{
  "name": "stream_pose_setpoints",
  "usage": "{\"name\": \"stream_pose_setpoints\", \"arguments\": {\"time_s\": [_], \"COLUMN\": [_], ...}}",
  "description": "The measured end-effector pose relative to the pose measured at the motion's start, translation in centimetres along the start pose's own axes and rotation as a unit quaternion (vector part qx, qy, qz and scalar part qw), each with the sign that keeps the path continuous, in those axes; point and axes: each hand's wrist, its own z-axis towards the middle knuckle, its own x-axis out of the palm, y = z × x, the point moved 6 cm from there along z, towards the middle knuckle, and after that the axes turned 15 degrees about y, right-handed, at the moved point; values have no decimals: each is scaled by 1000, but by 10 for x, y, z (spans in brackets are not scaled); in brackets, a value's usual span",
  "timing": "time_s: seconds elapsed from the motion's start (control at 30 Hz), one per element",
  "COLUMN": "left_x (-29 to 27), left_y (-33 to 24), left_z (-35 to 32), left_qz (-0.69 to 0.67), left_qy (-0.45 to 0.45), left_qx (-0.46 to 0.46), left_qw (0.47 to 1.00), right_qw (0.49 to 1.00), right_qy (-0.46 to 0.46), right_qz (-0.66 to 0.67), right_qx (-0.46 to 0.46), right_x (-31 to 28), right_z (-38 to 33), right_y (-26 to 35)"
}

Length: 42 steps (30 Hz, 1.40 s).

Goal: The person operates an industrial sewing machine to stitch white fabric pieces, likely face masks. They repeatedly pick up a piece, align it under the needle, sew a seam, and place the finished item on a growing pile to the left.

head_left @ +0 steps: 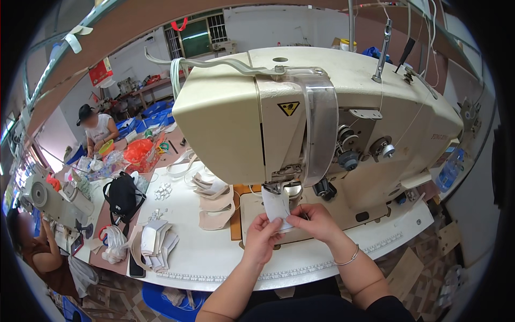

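A pale, flat fabric piece [274, 203] lies under the needle area of a large cream sewing machine [217, 121]. My left hand [262, 236] pinches its near left edge, the thumb pressed on top. At the near right edge my right hand [315, 221] grips the same piece between bent fingers. Its far end is hidden beneath the machine head. Left of the machine bed, several beige curved fabric pieces [214, 203] lie overlapped. Farther left sits a loose stack of white and beige pieces [156, 244].
Left on the table are a black bag [122, 197], a dark phone [137, 268] and small white bits [162, 191]. A blue bin [166, 301] stands below the front edge. Two other people work at the left. A plastic bottle [450, 170] stands at right.
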Motion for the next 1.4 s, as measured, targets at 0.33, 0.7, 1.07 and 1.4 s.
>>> {"name": "stream_pose_setpoints", "arguments": {"time_s": [0.33,0.7,1.07,1.4], "left_x": [7,4,15,3], "left_y": [2,-18,-29,-48], "left_z": [0,13,17,34], "left_qz": [-92,-44,73,84], "left_qy": [-5,-8,-26,-2], "left_qx": [35,53,81,31], "left_qw": [995,998,994,996], "right_qw": [999,989,980,987], "right_qy": [-12,-29,-69,-129], "right_qz": [45,142,184,76], "right_qx": [-2,-17,-20,-51], "right_x": [-4,-1,4,3], "right_z": [3,2,5,4], "right_y": [-1,7,7,15]}}
